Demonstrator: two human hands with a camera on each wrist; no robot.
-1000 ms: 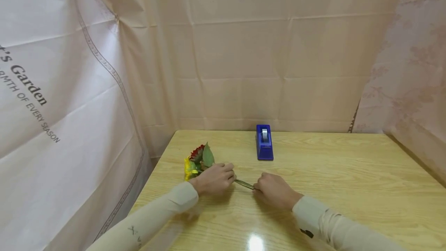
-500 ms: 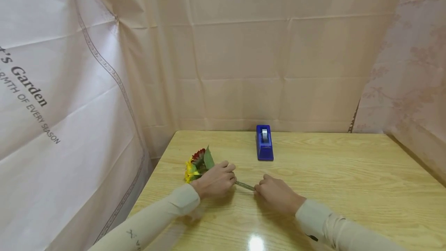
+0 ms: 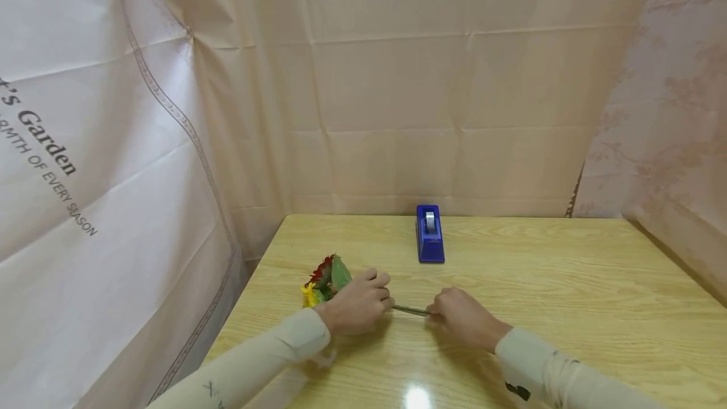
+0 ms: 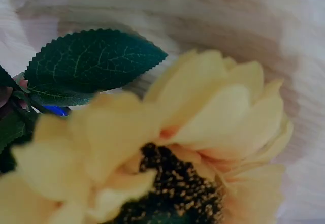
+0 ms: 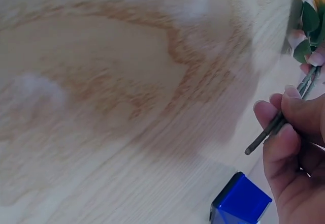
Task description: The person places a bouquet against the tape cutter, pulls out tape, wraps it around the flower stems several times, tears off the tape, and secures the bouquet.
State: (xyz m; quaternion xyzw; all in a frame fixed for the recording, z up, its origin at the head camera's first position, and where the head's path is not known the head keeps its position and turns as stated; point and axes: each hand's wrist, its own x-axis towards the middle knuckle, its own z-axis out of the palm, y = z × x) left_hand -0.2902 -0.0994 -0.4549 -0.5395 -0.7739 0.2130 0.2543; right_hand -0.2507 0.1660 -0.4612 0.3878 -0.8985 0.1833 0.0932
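My left hand [image 3: 359,303] grips a small bunch of flowers by the stems, just below the blooms. A yellow sunflower [image 4: 218,107] fills much of the left wrist view, beside a toothed green leaf [image 4: 96,61]. In the head view a dark red flower [image 3: 322,271] pokes out behind the yellow one. Thin green stems [image 3: 410,310] run from the left hand to my right hand [image 3: 467,317]. Thumb and fingers of the right hand pinch them near their lower end, and a cut stem tip [image 5: 256,141] sticks out past the fingers in the right wrist view.
A blue tape dispenser [image 3: 430,251] with a roll of tape stands toward the back of the wooden table [image 3: 556,270]. Beige cloth [image 3: 386,81] hangs behind the table, and a printed white cloth [image 3: 142,207] hangs at the left.
Both hands have shifted slightly right and toward me with the flowers. The blooms sit lower in the head view, and the stems lie closer to level. The tape dispenser has stayed put.
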